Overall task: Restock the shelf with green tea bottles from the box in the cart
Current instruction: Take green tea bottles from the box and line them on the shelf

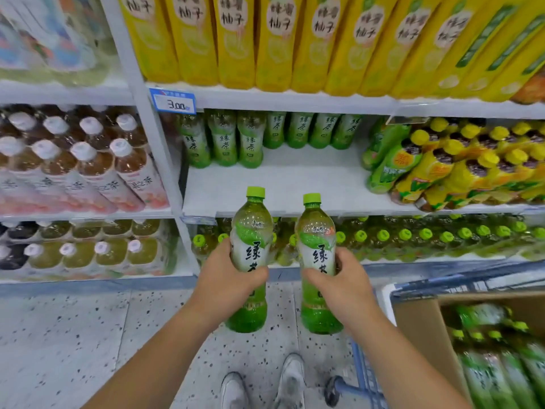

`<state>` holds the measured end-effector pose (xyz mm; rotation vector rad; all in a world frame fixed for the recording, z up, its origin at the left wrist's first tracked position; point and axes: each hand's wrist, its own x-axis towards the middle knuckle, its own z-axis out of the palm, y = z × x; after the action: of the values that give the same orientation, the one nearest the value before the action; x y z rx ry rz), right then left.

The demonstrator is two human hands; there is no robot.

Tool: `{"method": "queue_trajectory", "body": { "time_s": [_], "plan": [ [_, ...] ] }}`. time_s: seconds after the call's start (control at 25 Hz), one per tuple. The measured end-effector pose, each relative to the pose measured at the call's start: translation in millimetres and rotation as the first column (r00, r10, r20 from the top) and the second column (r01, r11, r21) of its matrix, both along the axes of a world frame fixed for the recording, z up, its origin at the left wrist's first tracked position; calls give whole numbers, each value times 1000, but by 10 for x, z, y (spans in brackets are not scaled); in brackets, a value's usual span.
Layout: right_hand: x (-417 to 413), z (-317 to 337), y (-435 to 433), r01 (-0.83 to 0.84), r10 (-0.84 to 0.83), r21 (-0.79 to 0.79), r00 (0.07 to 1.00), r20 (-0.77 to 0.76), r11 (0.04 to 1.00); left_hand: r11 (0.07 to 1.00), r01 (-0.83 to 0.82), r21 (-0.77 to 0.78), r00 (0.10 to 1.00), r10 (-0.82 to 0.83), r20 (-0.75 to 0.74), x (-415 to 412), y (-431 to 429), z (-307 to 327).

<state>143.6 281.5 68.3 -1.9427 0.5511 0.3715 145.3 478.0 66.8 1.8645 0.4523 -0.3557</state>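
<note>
The price tag [172,101] on the shelf edge [295,100] reads 3.00. The left held bottle [250,250] and right held bottle [317,256] each show 绿茶, as do the shelf bottles [250,143]; the yellow bottles [234,39] above read 蜂蜜柚子

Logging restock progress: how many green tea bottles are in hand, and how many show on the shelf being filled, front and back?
Held in left hand and right hand: 2
On the shelf, front row: 3
On the shelf, back row: 4
Total: 9
The box holds more, too blurred to count.
</note>
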Motion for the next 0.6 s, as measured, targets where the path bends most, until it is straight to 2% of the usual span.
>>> {"method": "queue_trajectory", "body": {
  "time_s": [0.16,0.36,0.6],
  "plan": [
    [532,-461,-69,-19,20,-61,1000,11,998,997,-30,68,997,25,75,443,-76,-420],
    [1202,-875,-329,-51,58,-76,994,95,996,985,-91,146,987,70,143,999,-298,-818],
    [1990,-941,-461,-76,85,-42,941,328,996,972,-130,195,935,55,351,1713,-485,-952]
  ]
}}
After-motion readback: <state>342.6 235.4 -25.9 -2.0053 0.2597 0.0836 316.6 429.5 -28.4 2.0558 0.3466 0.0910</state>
